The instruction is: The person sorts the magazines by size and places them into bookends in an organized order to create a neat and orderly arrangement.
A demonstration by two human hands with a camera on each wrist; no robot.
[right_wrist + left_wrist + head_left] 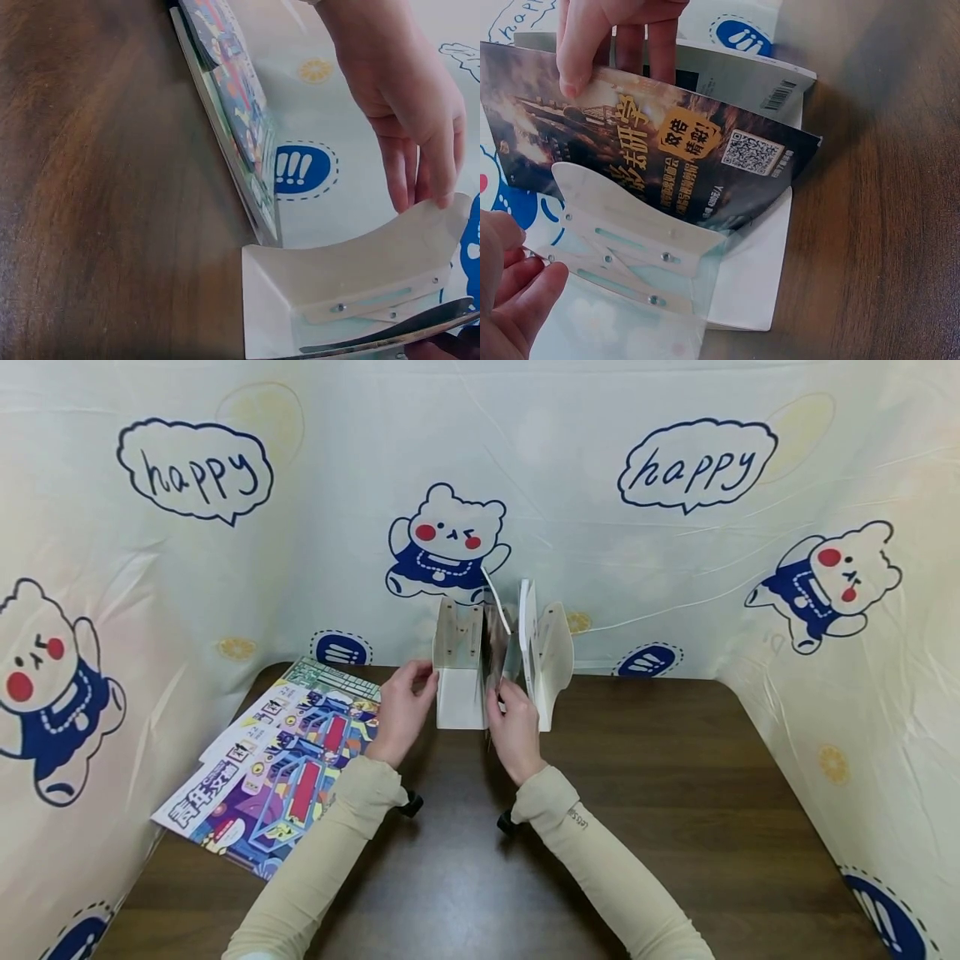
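A white folding book stand [461, 700] with riveted side panels is at the back of the table. My left hand [405, 710] pinches the outer edge of its left panel [382, 251]. With thumb in front and fingers behind, my right hand [515, 731] grips a dark-covered magazine [697, 150] by its upper edge. The magazine stands tilted inside the stand, beside the left panel, and it hides part of the right hand in the right wrist view. Another pale book with a barcode [778, 95] stands behind it, toward the stand's right panel [553, 652].
Colourful magazines [300, 785] lie overlapping on the table's left side, with a green-patterned one [330, 678] under them at the back. The dark wooden table [652, 827] is enclosed by a printed pale curtain [570, 435] close behind the stand.
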